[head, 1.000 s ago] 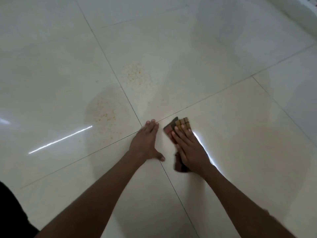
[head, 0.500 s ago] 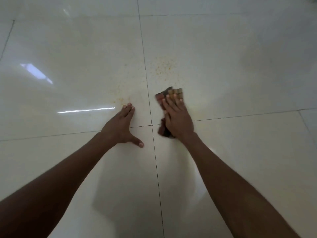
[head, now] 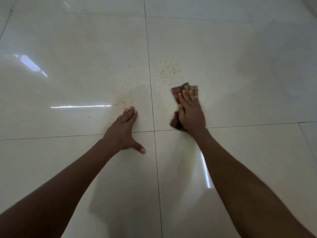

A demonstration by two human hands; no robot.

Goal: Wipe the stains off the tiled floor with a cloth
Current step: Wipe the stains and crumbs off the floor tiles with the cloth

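Most of the one cloth (head: 185, 91) is hidden under the right hand (head: 191, 112), which presses it flat with straight fingers on the tiled floor (head: 240, 83); only its checked far end and a dark fold by the thumb show, somewhat blurred. Two patches of orange stains (head: 167, 71) lie just beyond the hands, one on each side of a grout line. The left hand (head: 122, 133) rests flat and released on the floor, holding nothing.
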